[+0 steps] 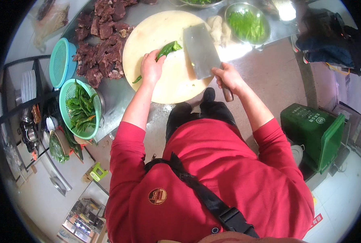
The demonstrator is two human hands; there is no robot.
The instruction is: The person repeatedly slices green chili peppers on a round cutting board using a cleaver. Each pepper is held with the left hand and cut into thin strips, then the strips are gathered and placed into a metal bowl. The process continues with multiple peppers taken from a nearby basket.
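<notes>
My left hand (151, 68) is closed round a long green chili pepper (169, 48) on a round pale cutting board (158, 30). The pepper's thick end sticks out past my fingertips, and its thin tip shows on the other side; my palm hides its middle. In my right hand (229, 77) is a cleaver (200, 50), gripped by its brown wooden handle. Its broad grey blade lies almost flat over the board's right side, apart from the pepper. A few small green bits are scattered on the board.
Dark red meat chunks (103, 54) lie left of the board. A turquoise basket (61, 106) holds whole green peppers, beside another turquoise basket (61, 65). A metal bowl (269, 30) of cut green pieces and pale lumps (217, 29) sit right. A green bin (310, 127) stands on the floor.
</notes>
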